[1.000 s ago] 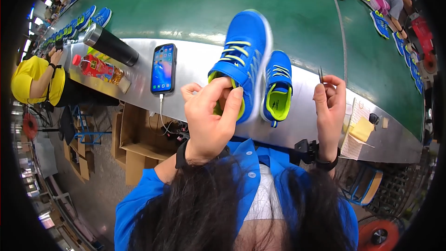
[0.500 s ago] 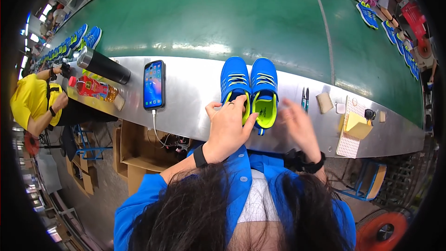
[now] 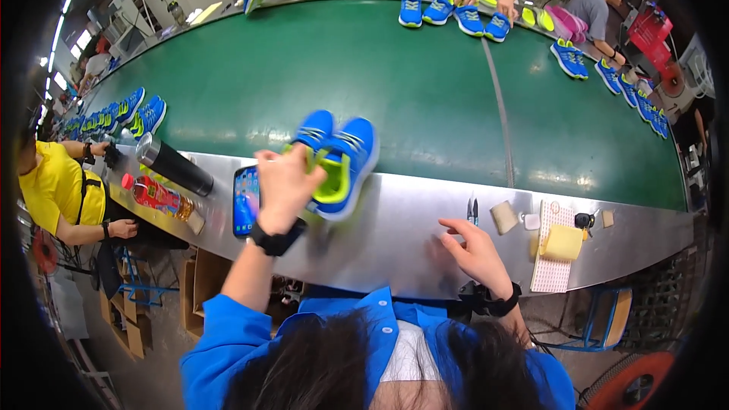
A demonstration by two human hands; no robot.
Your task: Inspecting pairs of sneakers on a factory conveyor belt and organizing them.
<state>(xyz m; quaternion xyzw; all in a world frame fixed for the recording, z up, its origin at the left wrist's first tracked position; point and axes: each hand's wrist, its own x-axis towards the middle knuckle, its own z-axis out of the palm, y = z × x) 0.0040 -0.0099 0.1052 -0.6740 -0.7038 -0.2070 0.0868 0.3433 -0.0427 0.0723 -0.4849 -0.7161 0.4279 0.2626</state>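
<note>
A pair of blue sneakers with lime-green lining, the right one [image 3: 357,153] and the left one [image 3: 314,126], is lifted at the edge between the metal table and the green belt. My left hand [image 3: 282,188] grips the pair by the collars, fingers closed in the shoe openings; both shoes tilt, toes pointing away. The left shoe is partly hidden behind my hand. My right hand [image 3: 477,256] hovers over the metal table [image 3: 395,235] with fingers apart and nothing in it. Just beyond it lies a pair of thread snips [image 3: 472,211].
A phone [image 3: 243,197], black tumbler [image 3: 175,165] and drink bottle [image 3: 156,196] sit to the left. Right of the snips are a tan block [image 3: 503,218] and yellow pad [image 3: 562,244]. More sneakers [image 3: 469,20] line the green belt [image 3: 304,53], where other people work.
My left hand has raised the sneakers off the metal table and carried them left and forward. My right hand stays at the right, away from the shoes. The view has tilted up.
</note>
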